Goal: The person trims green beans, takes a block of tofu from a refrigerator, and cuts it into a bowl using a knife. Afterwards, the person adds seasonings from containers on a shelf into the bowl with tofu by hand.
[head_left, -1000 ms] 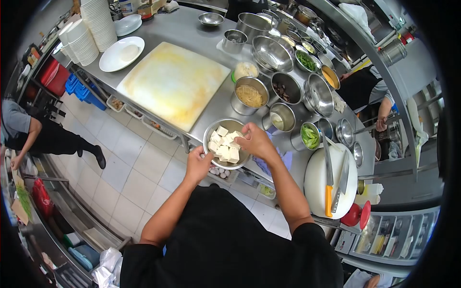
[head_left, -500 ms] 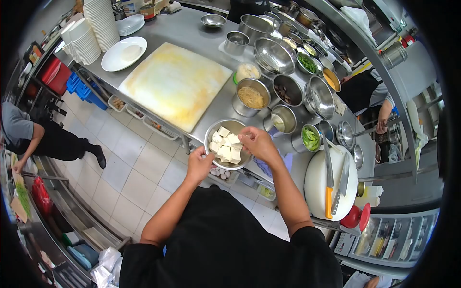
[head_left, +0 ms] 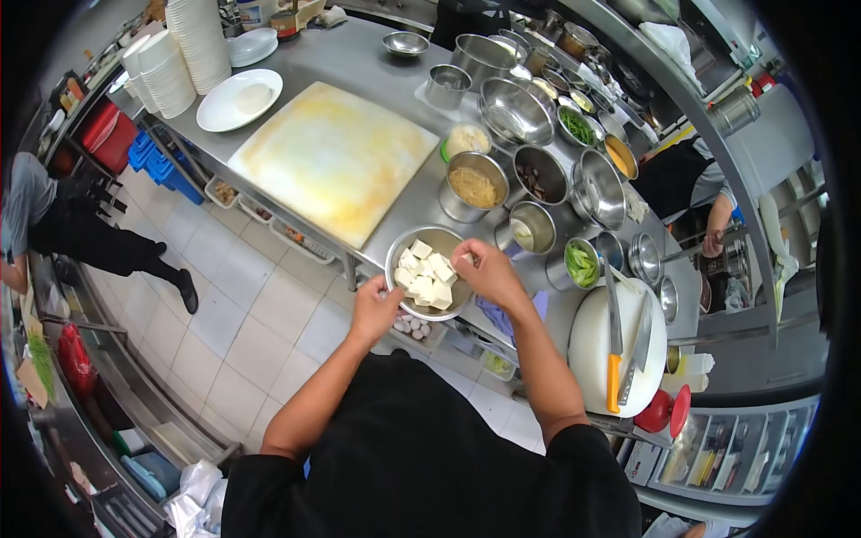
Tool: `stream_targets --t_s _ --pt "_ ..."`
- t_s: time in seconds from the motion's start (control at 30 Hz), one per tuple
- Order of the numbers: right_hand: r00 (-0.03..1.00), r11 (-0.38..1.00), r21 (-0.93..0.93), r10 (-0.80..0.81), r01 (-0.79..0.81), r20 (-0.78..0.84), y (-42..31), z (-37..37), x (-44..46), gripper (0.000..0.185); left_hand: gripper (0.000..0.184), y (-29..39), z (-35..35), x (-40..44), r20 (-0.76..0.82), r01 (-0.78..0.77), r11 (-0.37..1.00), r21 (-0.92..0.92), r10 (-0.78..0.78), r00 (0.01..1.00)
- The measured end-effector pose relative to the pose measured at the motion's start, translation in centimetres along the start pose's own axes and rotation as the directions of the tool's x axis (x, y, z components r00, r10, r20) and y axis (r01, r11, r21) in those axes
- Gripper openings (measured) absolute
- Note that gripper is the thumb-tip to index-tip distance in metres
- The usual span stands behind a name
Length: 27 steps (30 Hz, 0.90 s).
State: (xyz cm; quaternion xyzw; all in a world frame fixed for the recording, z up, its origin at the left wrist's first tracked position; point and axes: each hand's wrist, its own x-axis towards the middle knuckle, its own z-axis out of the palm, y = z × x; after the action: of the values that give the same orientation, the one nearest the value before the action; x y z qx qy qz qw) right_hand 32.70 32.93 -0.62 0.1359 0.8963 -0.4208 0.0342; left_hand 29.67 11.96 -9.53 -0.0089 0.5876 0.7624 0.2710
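Observation:
A steel bowl point(head_left: 439, 237) of white tofu cubes point(head_left: 427, 274) is in front of me at the edge of the steel counter. My left hand point(head_left: 373, 310) is closed on its left rim, thumb on top. Over the right side of the bowl, my right hand point(head_left: 491, 274) has thumb and fingers pinched together near the rim. Whatever may be between those fingertips is too small to make out. Close behind the bowl stand a pot of pale yellow shreds point(head_left: 473, 186) and a smaller steel pot point(head_left: 527, 229).
A stained white cutting board point(head_left: 334, 157) lies to the left, with a white plate point(head_left: 215, 109) beyond it. On the right, knives point(head_left: 614, 341) rest on a round white block point(head_left: 587, 359). Steel bowls crowd the back. One person point(head_left: 81, 215) stands left, another point(head_left: 686, 179) right.
My right fingertips have moved slightly outward, from over the tofu toward the bowl's right rim. My left hand stays on the bowl. The person at left has leaned farther away.

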Motion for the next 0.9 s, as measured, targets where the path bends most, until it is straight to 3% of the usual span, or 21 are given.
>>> stream_targets --t_s 0.03,0.07,0.1,0.13,0.2,0.23,0.3,0.33,0.4,0.57,0.73,0.8,0.9 --pt "1.000 1.000 -0.001 -0.002 0.002 0.000 0.3 0.5 -0.1 0.020 0.011 -0.1 0.0 0.0 -0.001 -0.002 1.000 -0.001 0.002 1.000" --pt "0.959 0.952 -0.225 -0.241 0.205 -0.147 0.7 1.0 -0.3 0.021 0.011 -0.3 0.1 0.1 0.003 -0.010 1.000 0.001 0.010 1.000" --pt "0.843 0.818 -0.459 -0.486 0.346 -0.230 0.9 1.4 -0.4 0.023 0.012 -0.5 0.1 0.1 0.006 -0.016 1.000 0.004 0.016 1.000" --pt "0.843 0.817 -0.460 -0.488 0.349 -0.228 0.4 1.6 -0.3 0.023 0.012 -0.5 0.3 0.1 0.004 -0.018 1.000 0.002 0.018 1.000" --pt "0.849 0.816 -0.325 -0.524 0.478 -0.066 -0.8 1.7 -0.3 0.028 0.010 -0.7 0.7 0.0 0.001 -0.084 0.996 0.025 0.084 0.996" --pt "0.849 0.815 -0.326 -0.525 0.479 -0.066 -1.6 2.0 -0.6 0.028 0.010 -1.0 0.8 0.0 0.001 -0.085 0.996 0.024 0.085 0.996" --pt "0.968 0.906 -0.355 -0.250 0.229 -0.013 -3.1 2.9 -1.4 0.026 0.011 -2.2 0.7 0.4 -0.037 -0.113 0.977 0.182 0.121 0.992" --pt "0.967 0.904 -0.359 -0.255 0.233 -0.013 -3.3 3.2 -1.2 0.026 0.011 -3.1 0.6 0.8 -0.038 -0.118 0.977 0.178 0.126 0.991" --pt "0.986 0.877 -0.457 -0.168 0.149 0.000 -3.3 3.8 -0.8 0.026 0.008 -4.6 0.3 1.4 -0.016 -0.321 0.861 0.394 0.355 0.935" --pt "0.986 0.831 -0.541 -0.165 0.130 -0.017 -4.0 4.8 -0.3 0.031 0.010 -3.6 1.4 0.5 -0.080 -0.300 0.903 0.307 0.338 0.938" --pt "0.985 0.842 -0.525 -0.168 0.119 -0.046 -3.4 5.6 0.1 0.028 0.012 -3.0 1.7 0.0 -0.122 -0.286 0.928 0.238 0.321 0.939" --pt "0.976 0.865 -0.473 -0.214 0.171 -0.040 -3.4 5.7 -0.5 0.026 0.011 -2.7 1.7 -0.1 -0.143 -0.239 0.963 0.125 0.256 0.956" --pt "0.989 0.877 -0.466 -0.146 0.113 -0.036 -4.6 5.3 -1.1 0.025 0.011 -2.5 1.2 0.1 -0.139 -0.243 0.945 0.221 0.277 0.951"
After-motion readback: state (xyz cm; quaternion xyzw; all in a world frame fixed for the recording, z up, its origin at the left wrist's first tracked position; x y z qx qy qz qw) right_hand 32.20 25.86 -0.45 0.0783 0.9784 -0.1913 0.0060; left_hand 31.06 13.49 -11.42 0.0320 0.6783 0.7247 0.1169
